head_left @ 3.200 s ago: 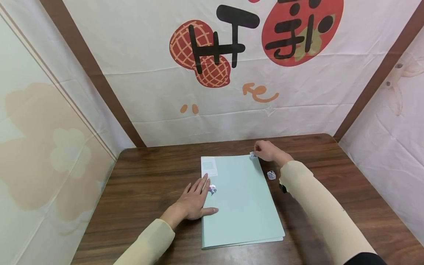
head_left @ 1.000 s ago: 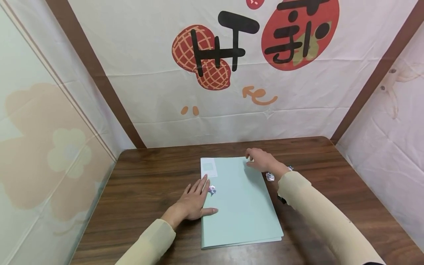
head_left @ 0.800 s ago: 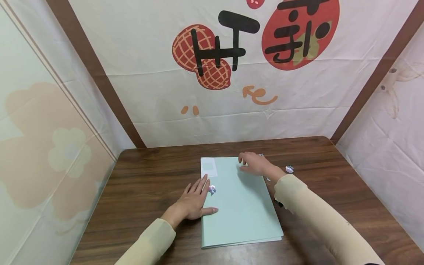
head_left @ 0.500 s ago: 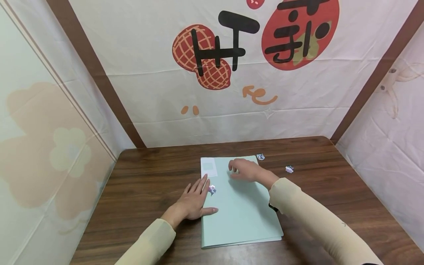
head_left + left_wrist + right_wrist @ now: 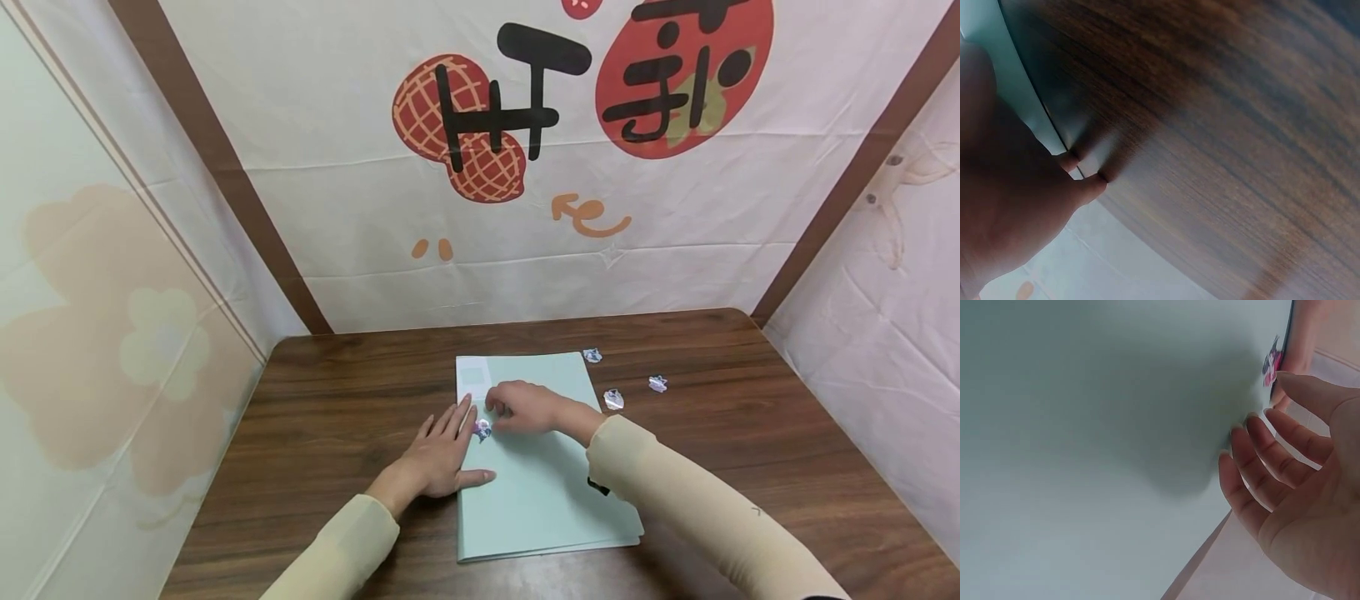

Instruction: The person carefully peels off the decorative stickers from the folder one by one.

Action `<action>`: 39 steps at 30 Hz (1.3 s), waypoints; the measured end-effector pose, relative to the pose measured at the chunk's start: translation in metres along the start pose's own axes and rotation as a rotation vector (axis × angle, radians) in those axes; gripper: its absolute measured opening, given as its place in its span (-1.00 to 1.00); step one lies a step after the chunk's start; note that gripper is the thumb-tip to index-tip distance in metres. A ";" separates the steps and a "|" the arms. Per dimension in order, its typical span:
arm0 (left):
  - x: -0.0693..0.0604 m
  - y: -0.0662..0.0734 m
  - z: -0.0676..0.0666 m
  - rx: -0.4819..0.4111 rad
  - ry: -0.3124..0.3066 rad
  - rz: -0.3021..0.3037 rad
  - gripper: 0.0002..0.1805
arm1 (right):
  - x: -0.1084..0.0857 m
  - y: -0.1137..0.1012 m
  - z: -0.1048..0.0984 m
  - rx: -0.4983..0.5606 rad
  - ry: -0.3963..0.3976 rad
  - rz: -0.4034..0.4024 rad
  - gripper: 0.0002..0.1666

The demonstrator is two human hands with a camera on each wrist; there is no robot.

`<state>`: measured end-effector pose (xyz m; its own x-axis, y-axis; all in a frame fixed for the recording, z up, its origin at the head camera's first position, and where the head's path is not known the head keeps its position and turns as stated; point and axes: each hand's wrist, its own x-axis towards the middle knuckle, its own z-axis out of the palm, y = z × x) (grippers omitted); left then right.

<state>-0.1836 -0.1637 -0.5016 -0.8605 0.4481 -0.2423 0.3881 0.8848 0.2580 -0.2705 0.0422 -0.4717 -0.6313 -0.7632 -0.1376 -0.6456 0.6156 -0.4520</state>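
Observation:
A pale green folder (image 5: 551, 492) lies on the table, a white label (image 5: 472, 375) at its upper left corner. My left hand (image 5: 435, 458) rests spread over the folder's left edge; in the left wrist view its fingertips (image 5: 1094, 185) touch the wood. Beside those fingers, a small shiny cartoon sticker (image 5: 483, 430) sits on the folder. Just right of this sticker is my right hand (image 5: 528, 407), its fingers loosely bent over the cover. The right wrist view shows that hand (image 5: 1297, 469) with nothing between thumb and fingers, the thumb tip close to the sticker (image 5: 1272, 364).
Three more shiny stickers lie on the wooden table (image 5: 337, 417) right of the folder: one sticker (image 5: 592, 355) by its top corner, a second sticker (image 5: 613, 399) by its right edge, a third sticker (image 5: 657, 383) farther right. A printed cloth (image 5: 337, 208) hangs behind.
My right hand has let go of the sticker at the top right corner, which now lies on the table. That hand has moved left across the folder. My left hand stays put.

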 end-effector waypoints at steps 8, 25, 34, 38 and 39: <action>0.002 -0.003 0.004 0.007 -0.012 0.002 0.20 | 0.005 -0.008 0.007 -0.019 -0.006 0.011 -0.67; 0.004 -0.003 0.005 0.007 -0.020 -0.014 0.18 | 0.011 -0.011 0.014 0.007 -0.013 0.057 -0.90; 0.004 -0.003 0.004 0.009 0.005 -0.009 0.19 | 0.014 -0.009 0.017 0.009 -0.014 0.073 -0.92; 0.008 -0.008 0.012 0.011 0.022 -0.017 0.23 | 0.013 -0.009 0.016 0.017 -0.020 0.064 -0.93; 0.009 -0.009 0.014 0.016 0.025 -0.021 0.24 | 0.012 -0.009 0.016 0.022 -0.019 0.058 -0.93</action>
<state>-0.1903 -0.1660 -0.5192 -0.8764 0.4266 -0.2234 0.3754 0.8958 0.2380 -0.2657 0.0246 -0.4836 -0.6591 -0.7299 -0.1812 -0.5980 0.6548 -0.4623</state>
